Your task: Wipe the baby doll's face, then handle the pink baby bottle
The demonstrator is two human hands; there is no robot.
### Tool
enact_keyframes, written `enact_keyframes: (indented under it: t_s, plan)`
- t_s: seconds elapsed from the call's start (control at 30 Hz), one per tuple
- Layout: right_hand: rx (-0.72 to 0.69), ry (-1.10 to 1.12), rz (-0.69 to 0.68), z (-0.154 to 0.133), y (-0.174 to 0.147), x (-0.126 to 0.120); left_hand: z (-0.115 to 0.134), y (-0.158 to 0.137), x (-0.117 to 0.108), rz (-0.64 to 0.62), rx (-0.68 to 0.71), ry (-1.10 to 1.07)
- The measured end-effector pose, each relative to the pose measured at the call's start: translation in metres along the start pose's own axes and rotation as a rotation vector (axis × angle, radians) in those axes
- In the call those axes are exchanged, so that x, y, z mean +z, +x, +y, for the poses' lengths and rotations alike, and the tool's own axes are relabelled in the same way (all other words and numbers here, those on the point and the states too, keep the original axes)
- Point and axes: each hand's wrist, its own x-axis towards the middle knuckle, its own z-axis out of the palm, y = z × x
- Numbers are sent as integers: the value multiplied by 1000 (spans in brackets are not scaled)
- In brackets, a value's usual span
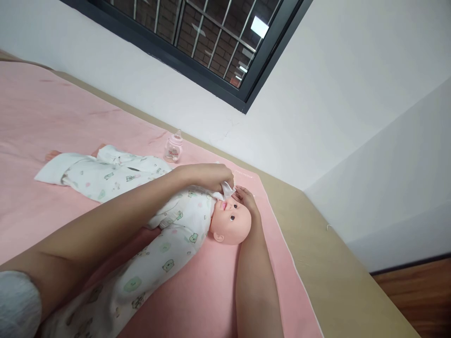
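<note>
Pinching one small, creased white cloth (228, 190) with our left hand (214, 177), we're beside the mouth (224, 205) of one bald doll (190, 209) lying on one pink mat (42, 122); our right hand (249, 200), fingers together, flanks its head (234, 227) right; one bottle (173, 149) stands far side.

A bald doll (192, 216) lies face-up before me on a pink mat (52, 117), head right, feet far left, in printed white clothes; a crumpled white cloth (228, 189) is at its face's far side.

A pink mat (31, 112) on a tan surface (310, 239) carries a doll (192, 217) and bottle (173, 148).
</note>
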Motion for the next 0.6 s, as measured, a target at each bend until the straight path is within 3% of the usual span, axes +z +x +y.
enact_keyframes:
  t_s: [0.6]
  plan:
    - [-9, -36, 10, -1, 0, 2, 19, -6, -9, -136, -45, -34]
